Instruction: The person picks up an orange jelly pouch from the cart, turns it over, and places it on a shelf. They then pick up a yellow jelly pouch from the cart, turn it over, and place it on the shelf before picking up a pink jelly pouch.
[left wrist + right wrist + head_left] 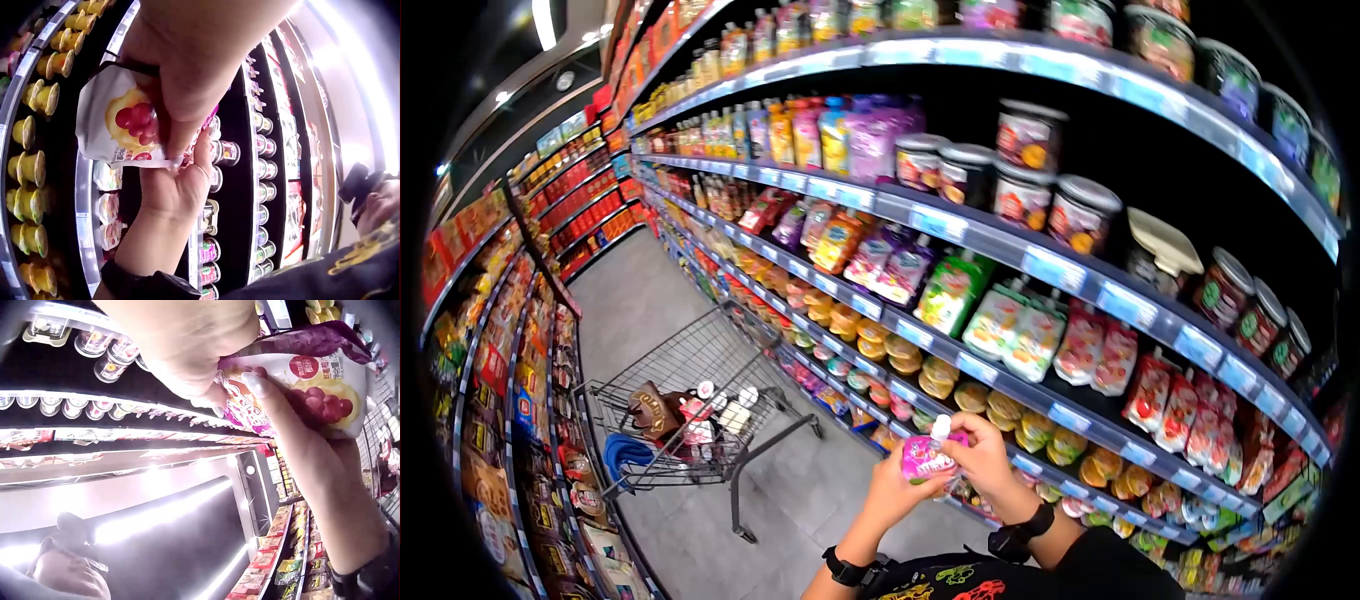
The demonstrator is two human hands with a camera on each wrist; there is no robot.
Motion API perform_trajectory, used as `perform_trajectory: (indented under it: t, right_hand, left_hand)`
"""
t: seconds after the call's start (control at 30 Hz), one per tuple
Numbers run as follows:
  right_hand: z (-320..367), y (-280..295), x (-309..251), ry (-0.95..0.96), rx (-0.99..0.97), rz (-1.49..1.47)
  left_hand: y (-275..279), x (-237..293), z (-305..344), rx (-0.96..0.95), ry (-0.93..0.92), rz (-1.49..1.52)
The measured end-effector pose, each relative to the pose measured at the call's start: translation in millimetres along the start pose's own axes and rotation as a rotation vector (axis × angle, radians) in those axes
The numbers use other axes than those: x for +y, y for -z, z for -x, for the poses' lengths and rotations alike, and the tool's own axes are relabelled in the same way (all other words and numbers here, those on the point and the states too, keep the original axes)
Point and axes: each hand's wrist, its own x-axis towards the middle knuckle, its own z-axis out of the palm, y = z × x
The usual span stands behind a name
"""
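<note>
A pink and purple spouted pouch (922, 459) with a white cap (941, 427) is held up in front of the body in the head view. Red grapes are printed on the white side of the pouch (122, 122) in the left wrist view. My left hand (897, 494) grips the pouch's body, its thumb lying across the front in the right wrist view. My right hand (985, 462) pinches the top of the pouch beside the cap. In the right wrist view that right hand (187, 347) hides the spout end.
A wire shopping cart (675, 360) with several items and a blue bundle (628, 456) stands on the grey floor to the left. Long shelves (960, 228) of pouches, jars and cups run along the right. Another stocked shelf (510, 400) lines the left side.
</note>
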Motion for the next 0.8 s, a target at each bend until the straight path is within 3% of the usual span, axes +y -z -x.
perform_trajectory:
  t: [0.23, 0.4, 0.63, 0.73, 0.8]
  right_hand:
    - [77, 86, -21, -0.007, 0.032, 0.059]
    - [124, 132, -58, 0.111, 0.039, 0.295]
    - [179, 164, -92, 0.169, 0.069, 0.373]
    - [203, 171, -103, 0.208, 0.104, 0.350]
    - [216, 177, -104, 0.201, 0.077, 0.335]
  left_hand:
    - [-111, 21, 53, -0.044, 0.059, 0.105]
    - [-171, 36, 82, -0.114, 0.081, 0.177]
    - [-219, 66, 119, -0.172, 0.016, 0.200]
    - [-233, 69, 140, -0.241, 0.108, 0.253]
    - [-242, 77, 153, -0.222, 0.071, 0.236]
